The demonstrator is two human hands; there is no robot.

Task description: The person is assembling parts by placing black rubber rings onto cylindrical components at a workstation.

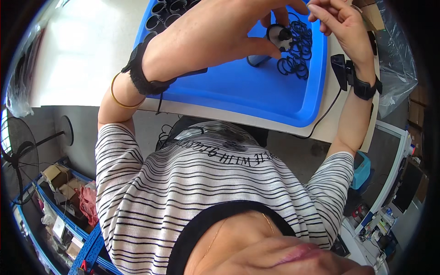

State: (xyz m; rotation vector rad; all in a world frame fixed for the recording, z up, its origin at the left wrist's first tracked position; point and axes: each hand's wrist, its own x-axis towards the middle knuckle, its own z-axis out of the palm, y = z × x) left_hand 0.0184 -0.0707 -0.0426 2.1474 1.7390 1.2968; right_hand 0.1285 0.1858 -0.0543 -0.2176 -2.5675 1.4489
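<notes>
My left hand (pixel 250 34) reaches over the blue tray (pixel 308 110) with its fingers and thumb spread apart. Beneath its thumb is a short cylinder (pixel 260 60) with a black rim, a pale round face and a black knob on that face; I cannot tell whether the hand touches it. One left fingertip comes close to my right hand (pixel 341 20), whose thumb and forefinger are pinched together over the tray's far right side. Whatever lies in that pinch is too small to make out. Black open rings (pixel 300 43) lie in a loose heap beside the cylinder.
Several black-rimmed cylinders (pixel 158 22) stand at the tray's far left. The tray rests on a pale table (pixel 78 59). A cable (pixel 326 114) runs from a black device (pixel 339 72) at my right wrist. Clear plastic sheeting (pixel 396 78) hangs at right; a fan (pixel 18 158) stands left.
</notes>
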